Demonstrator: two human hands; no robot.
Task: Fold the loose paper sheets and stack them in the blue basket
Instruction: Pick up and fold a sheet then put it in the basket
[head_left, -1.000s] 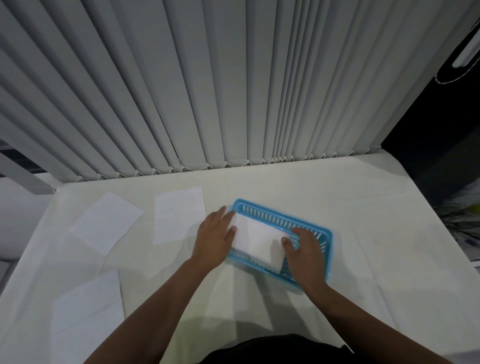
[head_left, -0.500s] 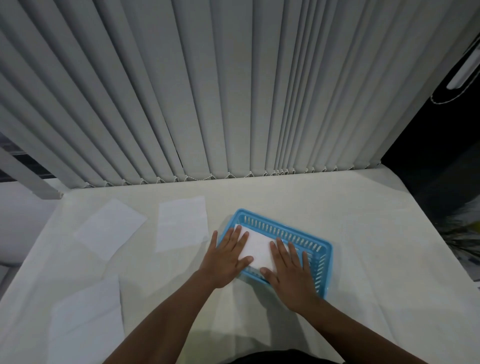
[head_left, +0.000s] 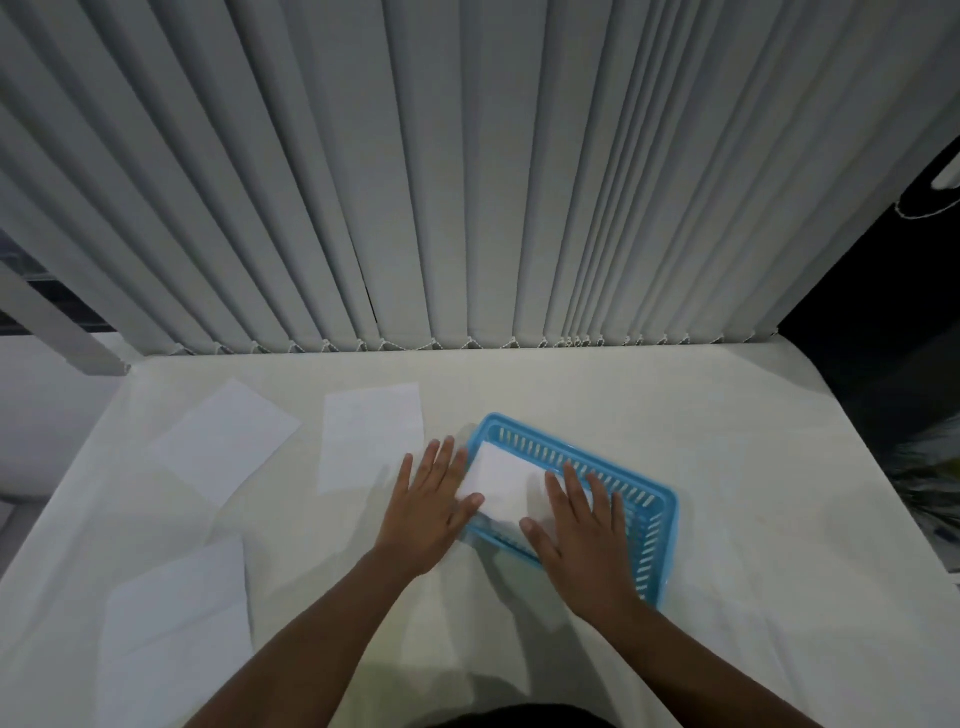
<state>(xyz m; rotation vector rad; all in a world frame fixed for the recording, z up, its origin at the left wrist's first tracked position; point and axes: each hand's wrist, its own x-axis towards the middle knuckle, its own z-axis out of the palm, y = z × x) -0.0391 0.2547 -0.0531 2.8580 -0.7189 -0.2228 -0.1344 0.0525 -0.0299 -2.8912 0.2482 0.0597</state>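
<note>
Near the middle of the white-covered table (head_left: 623, 395), a blue basket (head_left: 660, 525) is sitting skewed, its long axis running from far-left to near-right. Item: rectangular plastic tray, bright blue, slotted walls and floor, rounded corners. Contents: one folded paper (head_left: 498, 483), plain white, lying flat in the far-left end, its long axis roughly following that of the basket; whether further sheets are lying beneath it cannot be told.

Left hand (head_left: 431, 509) is lying flat, fingers spread and extended, mostly over the table just left of the basket, its thumb touching the paper's left edge. Right hand (head_left: 582, 535) is lying flat over the basket's near side, fingers spread, covering the paper's right end. Neither hand is closing on anything.

Loose sheets, three, white, unfolded, are lying flat on the table to the left: far-left sheet (head_left: 226, 439), turned diagonally; middle sheet (head_left: 370, 439), long axis running near to far, just left of the left hand; near-left sheet (head_left: 174, 629), well apart from the basket. Vertical blinds (head_left: 467, 171), pale grey, are hanging along the table's far edge.
</note>
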